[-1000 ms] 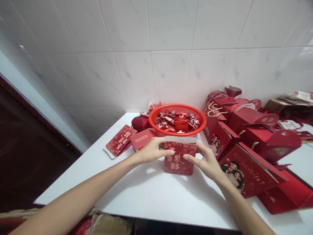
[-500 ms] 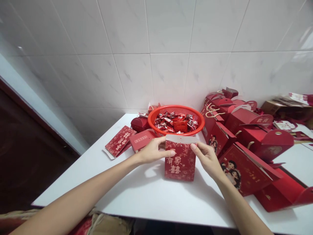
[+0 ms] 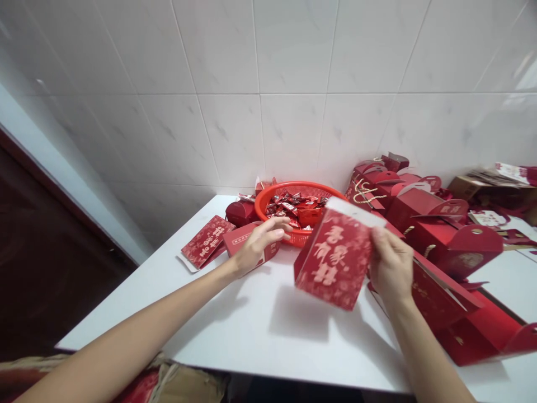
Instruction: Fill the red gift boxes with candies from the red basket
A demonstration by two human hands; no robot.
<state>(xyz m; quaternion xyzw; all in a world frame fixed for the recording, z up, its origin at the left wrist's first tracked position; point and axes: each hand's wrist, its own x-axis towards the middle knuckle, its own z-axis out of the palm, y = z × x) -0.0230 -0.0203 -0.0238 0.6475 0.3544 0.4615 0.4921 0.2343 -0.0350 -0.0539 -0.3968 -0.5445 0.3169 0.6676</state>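
My right hand [image 3: 391,263] grips the upper right edge of a red box [image 3: 333,254] with pale characters and a whitish top flap. The box is tilted and held above the white table [image 3: 247,336], its shadow below it. My left hand [image 3: 263,243] has its fingers apart and holds nothing; it is over a small red box [image 3: 241,238], in front of the basket. Wrapped red pieces fill the red plastic basket [image 3: 268,197], which the held box partly hides.
Many red boxes with handles [image 3: 453,240] crowd the right side. A flat red printed box [image 3: 206,242] lies at the left. A tiled wall [image 3: 293,129] stands behind. A cardboard box [image 3: 495,187] is at the far right.
My left hand has let go of the printed box and moved slightly left. My right hand has lifted the box off the table, moved it right and tilted it.
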